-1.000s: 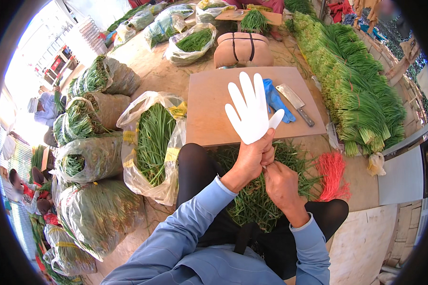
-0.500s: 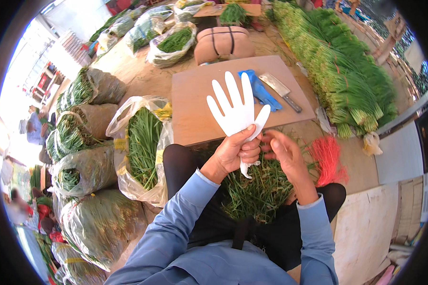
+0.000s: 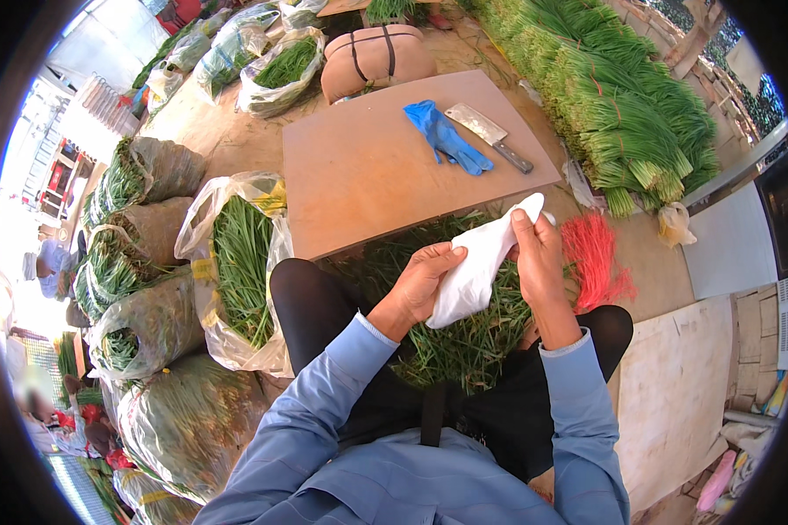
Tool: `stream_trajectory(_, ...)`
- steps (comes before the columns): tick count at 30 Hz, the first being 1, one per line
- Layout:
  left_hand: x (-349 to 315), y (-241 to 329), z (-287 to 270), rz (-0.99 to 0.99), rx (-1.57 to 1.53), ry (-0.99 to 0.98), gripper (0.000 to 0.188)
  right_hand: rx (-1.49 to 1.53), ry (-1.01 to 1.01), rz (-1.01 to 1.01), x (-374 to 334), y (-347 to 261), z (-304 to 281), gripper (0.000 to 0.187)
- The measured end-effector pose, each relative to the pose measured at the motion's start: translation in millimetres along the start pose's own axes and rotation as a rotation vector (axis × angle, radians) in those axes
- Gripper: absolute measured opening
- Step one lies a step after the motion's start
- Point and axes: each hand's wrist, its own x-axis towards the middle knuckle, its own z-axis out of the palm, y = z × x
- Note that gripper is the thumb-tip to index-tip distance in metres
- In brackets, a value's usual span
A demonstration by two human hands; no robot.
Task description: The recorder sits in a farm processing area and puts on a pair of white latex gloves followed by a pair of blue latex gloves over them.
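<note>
A white glove (image 3: 474,269), thin and limp, is stretched between my two hands above my lap. My left hand (image 3: 426,278) pinches one edge of it, and my right hand (image 3: 537,254) grips the other side near the fingers, which are bunched together. Beyond them on the brown board (image 3: 359,175) lie a crumpled blue glove (image 3: 446,137) and a cleaver (image 3: 490,133) with a dark handle. Under my hands, a heap of loose green leaves (image 3: 473,350) fills the space between my legs.
Bundled green stalks (image 3: 622,114) are stacked high at the far right. Red strings (image 3: 594,262) lie by my right knee. An open plastic bag of greens (image 3: 243,271) stands at my left, beside several stuffed bags (image 3: 184,420). A strapped tan bundle (image 3: 378,61) sits behind the board.
The white glove, earlier inflated with fingers spread upward in my left hand, is now flattened and lowered. My right hand has taken hold of it. The view has shifted slightly.
</note>
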Motion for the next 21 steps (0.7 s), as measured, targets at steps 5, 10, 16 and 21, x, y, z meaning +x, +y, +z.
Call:
stream_trajectory(5,-0.1,-9.4,3.7,-0.003,0.016,0.008,0.022,-0.109,0.126,-0.155,17.1,14.9,-0.5,0.025)
stream_trajectory(10,-6.1,-14.8,4.7,-0.015,0.150,0.034,0.026,-0.257,0.149,-0.058,24.9,22.5,-14.6,0.022)
stream_trajectory(16,-14.5,-19.2,3.2,-0.079,0.085,-0.073,0.042,-0.238,0.132,0.031,20.5,43.9,-6.2,0.030)
stream_trajectory(21,-15.9,-19.0,-0.8,-0.131,-0.031,-0.111,0.048,-0.172,0.109,0.149,16.2,30.3,-8.2,0.058)
